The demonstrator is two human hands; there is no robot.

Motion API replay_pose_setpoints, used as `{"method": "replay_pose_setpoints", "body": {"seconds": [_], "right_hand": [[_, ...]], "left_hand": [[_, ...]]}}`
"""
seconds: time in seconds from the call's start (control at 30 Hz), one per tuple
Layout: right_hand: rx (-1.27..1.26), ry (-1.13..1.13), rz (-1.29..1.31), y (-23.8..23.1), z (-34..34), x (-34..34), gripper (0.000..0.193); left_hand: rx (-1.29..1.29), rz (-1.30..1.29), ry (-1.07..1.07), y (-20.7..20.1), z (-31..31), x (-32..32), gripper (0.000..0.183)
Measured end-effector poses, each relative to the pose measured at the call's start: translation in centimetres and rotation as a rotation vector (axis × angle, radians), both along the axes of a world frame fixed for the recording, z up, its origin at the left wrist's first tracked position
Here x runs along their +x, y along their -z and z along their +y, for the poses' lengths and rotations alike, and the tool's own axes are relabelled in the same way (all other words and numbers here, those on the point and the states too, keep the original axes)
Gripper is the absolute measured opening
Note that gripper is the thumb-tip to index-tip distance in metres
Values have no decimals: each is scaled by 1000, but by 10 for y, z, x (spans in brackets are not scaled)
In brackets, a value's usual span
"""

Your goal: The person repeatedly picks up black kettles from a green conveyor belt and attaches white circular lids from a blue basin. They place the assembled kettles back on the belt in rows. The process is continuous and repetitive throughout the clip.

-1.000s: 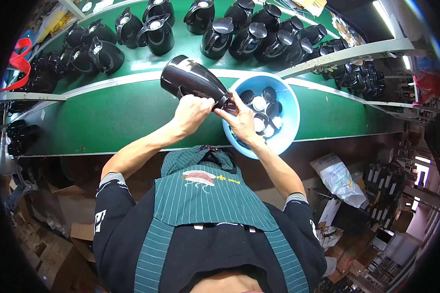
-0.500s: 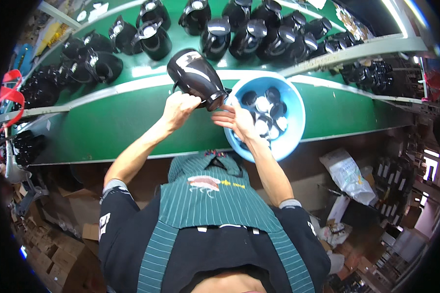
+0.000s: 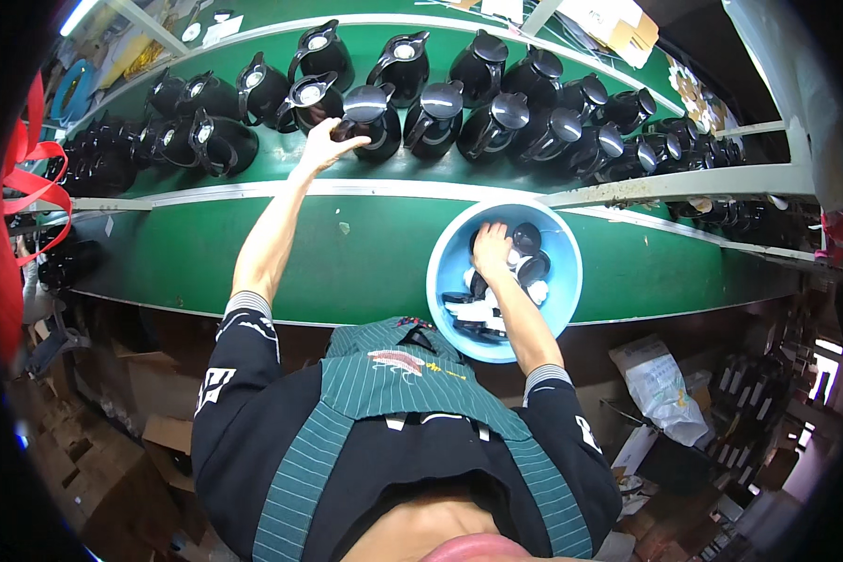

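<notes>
My left hand (image 3: 324,147) is closed round the handle of a glossy black jug (image 3: 377,136) that stands upright on the green conveyor, its round lid fitted on top. Down in a light blue basin (image 3: 575,272), my right hand (image 3: 493,251) has its fingers curled over a black lid, mostly hidden beneath them. Loose black lids (image 3: 526,238) with white undersides lie around that hand. Just left of the held jug stands a black jug (image 3: 311,99) with an open top showing a pale inner rim.
Several more black jugs (image 3: 433,122) stand in rows along the belt, lidded ones towards the right and open ones towards the left. A metal rail (image 3: 665,185) crosses at the right. Red straps (image 3: 37,192) hang at far left. A white sack (image 3: 660,389) lies below the bench.
The jug tilted between my hands is now upright among the rows, its handle in my left hand. My right hand has moved from the jug into the basin.
</notes>
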State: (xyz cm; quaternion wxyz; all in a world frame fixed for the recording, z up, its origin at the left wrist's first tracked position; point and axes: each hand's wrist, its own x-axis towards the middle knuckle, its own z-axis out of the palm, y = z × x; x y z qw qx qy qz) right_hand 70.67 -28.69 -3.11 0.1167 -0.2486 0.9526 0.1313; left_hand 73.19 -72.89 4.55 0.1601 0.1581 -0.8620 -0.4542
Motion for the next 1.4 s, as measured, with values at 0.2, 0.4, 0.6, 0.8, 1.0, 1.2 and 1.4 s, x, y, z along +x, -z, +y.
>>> {"method": "replay_pose_setpoints", "body": {"seconds": [0.2,0.4,0.6,0.8,1.0,1.2,1.4], "right_hand": [[12,1,142,-1,11,9,35],[-602,239,-153,-97,9,24,88],[-1091,551,-250,-158,49,65,99],[-1512,410,-184,-246,10,56,86],[-1473,-39,40,-314,-65,44,93],[-1019,-451,129,-287,-83,70,90],[-1036,-511,86,-269,-75,82,88]], "left_hand": [[-620,292,-116,-67,24,-80,63],[-408,-594,102,-34,-39,-197,66],[223,16,-37,-38,1,-227,46],[-174,500,141,-178,72,-115,38],[-761,262,445,-228,117,47,31],[-676,56,479,-218,131,120,34],[-680,-8,566,-225,126,133,29]]}}
